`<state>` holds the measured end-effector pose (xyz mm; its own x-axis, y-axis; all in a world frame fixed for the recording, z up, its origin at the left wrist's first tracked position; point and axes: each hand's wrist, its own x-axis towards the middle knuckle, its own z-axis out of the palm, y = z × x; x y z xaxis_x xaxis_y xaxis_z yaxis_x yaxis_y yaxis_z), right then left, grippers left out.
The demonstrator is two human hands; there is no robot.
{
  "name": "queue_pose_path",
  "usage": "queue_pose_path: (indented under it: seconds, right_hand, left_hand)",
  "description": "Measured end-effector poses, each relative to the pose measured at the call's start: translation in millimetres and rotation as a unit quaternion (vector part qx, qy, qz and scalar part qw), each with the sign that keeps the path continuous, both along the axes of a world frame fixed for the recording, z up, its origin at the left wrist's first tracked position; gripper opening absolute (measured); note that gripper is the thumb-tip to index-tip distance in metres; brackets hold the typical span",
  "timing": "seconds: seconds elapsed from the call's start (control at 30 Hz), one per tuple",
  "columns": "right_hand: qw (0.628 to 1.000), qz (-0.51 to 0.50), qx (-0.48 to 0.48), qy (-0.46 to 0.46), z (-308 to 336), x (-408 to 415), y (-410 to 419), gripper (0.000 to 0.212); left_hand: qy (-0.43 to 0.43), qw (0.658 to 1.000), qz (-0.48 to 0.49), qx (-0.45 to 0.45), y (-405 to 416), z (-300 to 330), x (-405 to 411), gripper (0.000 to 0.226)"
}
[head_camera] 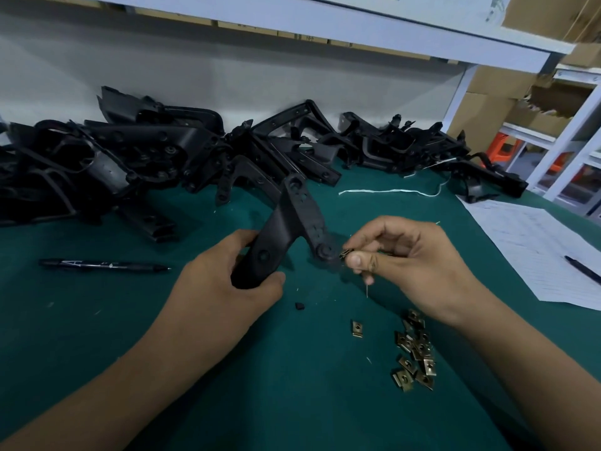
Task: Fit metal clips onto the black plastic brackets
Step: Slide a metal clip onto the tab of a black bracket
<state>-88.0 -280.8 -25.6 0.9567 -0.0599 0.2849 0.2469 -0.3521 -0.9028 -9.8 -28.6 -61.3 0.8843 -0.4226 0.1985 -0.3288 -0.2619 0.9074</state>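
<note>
One black plastic bracket (294, 222) is held up over the middle of the green table (97, 320), its long arm tilted up and away toward the pile behind. The left hand (227, 278) grips its thick lower end, fingers and thumb wrapped round it. The right hand (413, 262) pinches one metal clip (344, 254) between thumb and forefinger, right at the bracket's lower right tab, touching or nearly touching it; whether the clip is seated cannot be told. The two hands are close, joined only through the bracket.

Near the right forearm lies a loose heap of brass-coloured clips (416, 353), roughly ten to twelve, overlapping so an exact count is not possible. One single clip (357, 329) lies apart just to its left. One small black scrap (300, 305) sits below the left hand.

Along the back of the table runs a heap of brackets (146, 157), tangled too tightly to count, well over a dozen. One black pen (104, 265) lies to the left, a second pen (582, 268) rests on one sheet of lined paper (533, 242) at the right. One white strip (390, 191) lies before the pile.
</note>
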Motion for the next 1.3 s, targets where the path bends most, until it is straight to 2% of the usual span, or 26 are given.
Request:
queue_pose_path:
  seconds: [0.1, 0.17, 0.3, 0.47, 0.63, 0.73, 0.87, 1.07, 1.3]
  right_hand:
    - [0.999, 0.022, 0.048, -0.005, -3.0, 1.4, 10.2, 0.016]
    - [0.997, 0.035, 0.063, -0.012, -6.7, 3.5, 19.4, 0.017]
    - [0.996, 0.049, 0.077, -0.024, -15.2, 6.2, 37.2, 0.015]
    - [0.996, 0.039, 0.081, -0.031, -17.7, 7.5, 47.8, 0.015]
    - [0.995, 0.044, 0.085, -0.036, -15.9, 5.2, 48.6, 0.015]
    - [0.994, 0.049, 0.086, -0.036, -16.5, 5.6, 50.8, 0.016]
    - [0.992, 0.062, 0.103, -0.040, -15.6, 5.6, 50.0, 0.016]
    - [0.992, 0.067, 0.099, -0.026, -15.9, 5.3, 50.0, 0.016]
    - [0.979, 0.108, 0.167, 0.038, -15.5, 5.2, 47.6, 0.016]
  left_hand:
    - [0.039, 0.999, 0.007, -0.026, 0.0, 4.8, 0.5, 0.017]
    - [0.060, 0.998, -0.004, -0.036, 0.1, 6.7, 0.5, 0.017]
    - [0.076, 0.994, -0.075, -0.024, 0.5, 8.3, -5.2, 0.016]
    - [0.110, 0.981, -0.129, -0.090, 3.2, 10.8, -1.6, 0.002]
    - [0.103, 0.982, -0.143, -0.064, 4.6, 9.6, -1.5, 0.011]
    - [0.103, 0.982, -0.132, -0.082, 5.4, 9.8, -1.5, 0.011]
    - [0.107, 0.979, -0.146, -0.098, 4.9, 12.0, -2.4, 0.024]
    - [0.087, 0.981, -0.146, -0.096, 7.6, 11.9, -2.3, 0.014]
    - [0.079, 0.981, -0.151, -0.089, 8.2, 10.8, -2.2, 0.004]
